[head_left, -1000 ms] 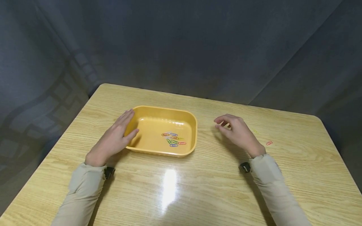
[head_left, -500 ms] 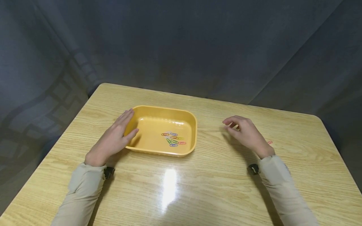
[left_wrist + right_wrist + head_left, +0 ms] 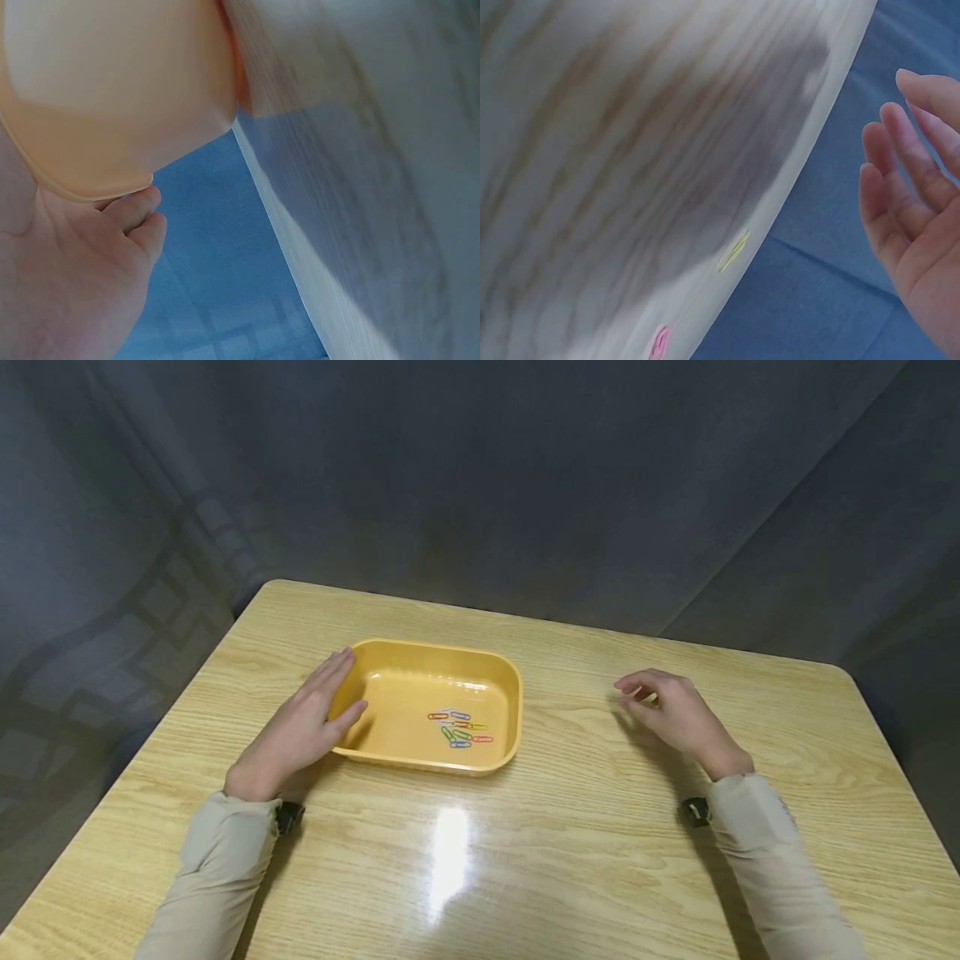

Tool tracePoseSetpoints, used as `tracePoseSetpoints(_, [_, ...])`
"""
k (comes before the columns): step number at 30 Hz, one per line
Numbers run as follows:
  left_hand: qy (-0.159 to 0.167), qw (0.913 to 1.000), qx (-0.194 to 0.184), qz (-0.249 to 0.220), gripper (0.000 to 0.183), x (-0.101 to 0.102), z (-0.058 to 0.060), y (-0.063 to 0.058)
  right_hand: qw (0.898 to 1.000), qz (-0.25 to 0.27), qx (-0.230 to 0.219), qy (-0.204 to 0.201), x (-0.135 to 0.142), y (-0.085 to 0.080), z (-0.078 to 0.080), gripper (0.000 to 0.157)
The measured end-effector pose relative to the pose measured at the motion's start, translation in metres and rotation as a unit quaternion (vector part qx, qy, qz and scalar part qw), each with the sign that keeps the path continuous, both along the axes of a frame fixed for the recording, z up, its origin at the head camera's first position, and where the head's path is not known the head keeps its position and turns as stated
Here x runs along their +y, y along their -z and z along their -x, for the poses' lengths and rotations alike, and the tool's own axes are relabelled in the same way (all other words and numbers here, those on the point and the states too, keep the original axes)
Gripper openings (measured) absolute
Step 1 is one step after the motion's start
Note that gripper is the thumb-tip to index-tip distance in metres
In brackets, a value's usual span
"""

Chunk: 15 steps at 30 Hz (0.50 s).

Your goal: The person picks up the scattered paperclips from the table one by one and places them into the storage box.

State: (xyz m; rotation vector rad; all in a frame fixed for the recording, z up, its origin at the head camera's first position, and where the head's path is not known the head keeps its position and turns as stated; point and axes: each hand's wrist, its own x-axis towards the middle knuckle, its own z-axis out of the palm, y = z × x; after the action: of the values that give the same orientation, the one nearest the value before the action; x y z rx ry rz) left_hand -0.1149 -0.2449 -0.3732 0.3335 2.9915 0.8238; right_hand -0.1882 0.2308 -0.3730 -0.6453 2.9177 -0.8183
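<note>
My left hand (image 3: 296, 727) rests on the left rim of a yellow plastic tray (image 3: 427, 767). Its fingers lie fairly straight along that side, and the thumb reaches over the inside. In the left wrist view, the palm and fingers touch the tray wall (image 3: 127, 82). Several coloured paper clips (image 3: 461, 735) lie in a loose cluster on the tray floor, right of its middle. My right hand (image 3: 678, 714) hovers over the table, well right of the tray, fingers loosely bent and holding nothing. A yellow paper clip (image 3: 733, 251) and a pink paper clip (image 3: 660, 343) appear in the right wrist view; the right arm hides them from the head view.
The wooden table (image 3: 570, 860) has rounded far corners and a bright light reflection near its front. Dark blue-grey curtains (image 3: 480, 485) hang behind and beside it. Each wrist wears a black strap, the right strap (image 3: 696, 812) showing below the sleeve.
My right hand has moved steadily right, away from the tray, its forearm now covering the two clips on the table. The left hand, tray and clips inside have stayed put.
</note>
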Motion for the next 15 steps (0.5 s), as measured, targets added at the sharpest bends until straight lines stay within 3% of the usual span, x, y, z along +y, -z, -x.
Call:
tracePoseSetpoints(5, [0.000, 1.0000, -0.002, -0.001, 0.073, 0.000, 0.000, 0.000, 1.000, -0.007, 0.005, 0.003, 0.008, 0.000, 0.001, 0.024])
tracePoseSetpoints(15, [-0.001, 1.0000, -0.005, 0.002, 0.073, 0.000, 0.000, -0.001, 0.999, -0.024, -0.036, 0.019, 0.028, -0.001, 0.003, 0.029])
